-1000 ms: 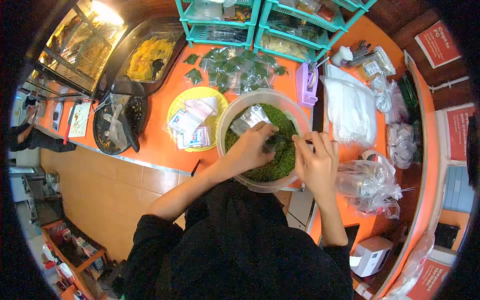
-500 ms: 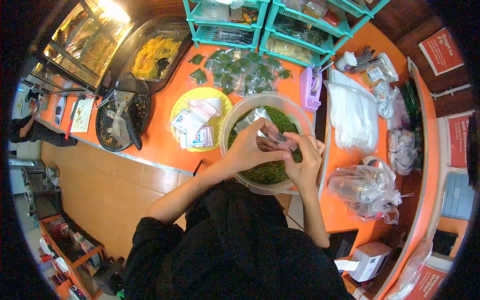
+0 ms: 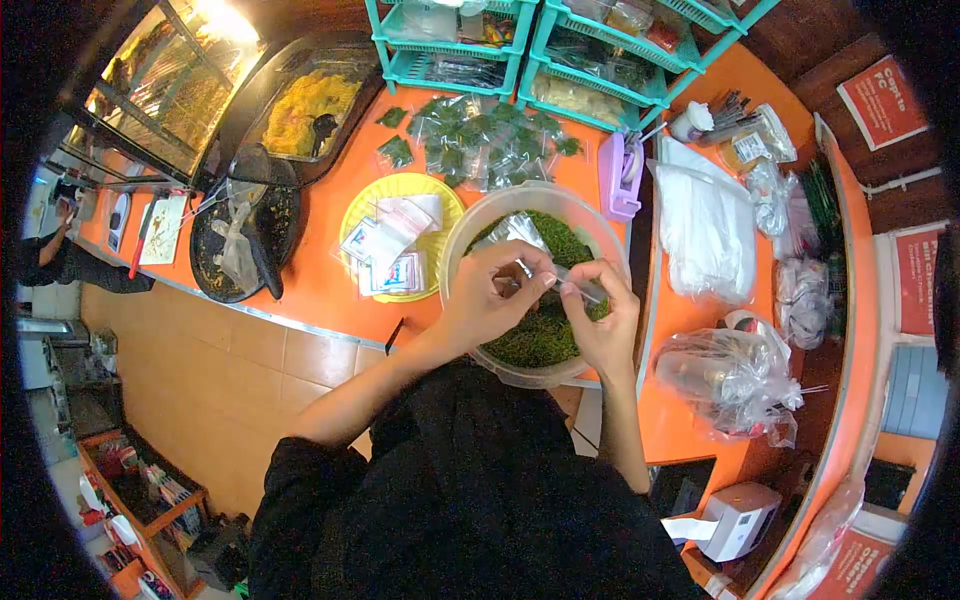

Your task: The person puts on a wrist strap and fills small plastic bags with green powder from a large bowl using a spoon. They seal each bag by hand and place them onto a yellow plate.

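Observation:
A small clear plastic bag point(image 3: 588, 289) is pinched between my two hands, above a round translucent tub point(image 3: 451, 250). My left hand point(image 3: 492, 298) grips its left part with thumb and fingertips. On the other side, my right hand point(image 3: 606, 315) has its thumb and forefinger closed on the bag, very near the left fingertips. Finely chopped green herbs point(image 3: 530, 347) fill the tub's bottom. Another shiny plastic piece point(image 3: 522, 229) lies on the herbs, partly covered by my left hand. Whether the held bag contains anything is hidden by my fingers.
Left of the tub, a yellow plate point(image 3: 358, 205) carries flat plastic bags point(image 3: 402, 232). Behind lie several green-filled packets point(image 3: 478, 135), near teal racks point(image 3: 450, 75) and a purple tape dispenser point(image 3: 621, 180). White bags point(image 3: 703, 230) lie right; a black mortar point(image 3: 215, 265) stands left.
My hands have drawn closer, and their fingertips now nearly meet on the bag. The bag has turned and shows as a narrower strip. The tub has stayed in place.

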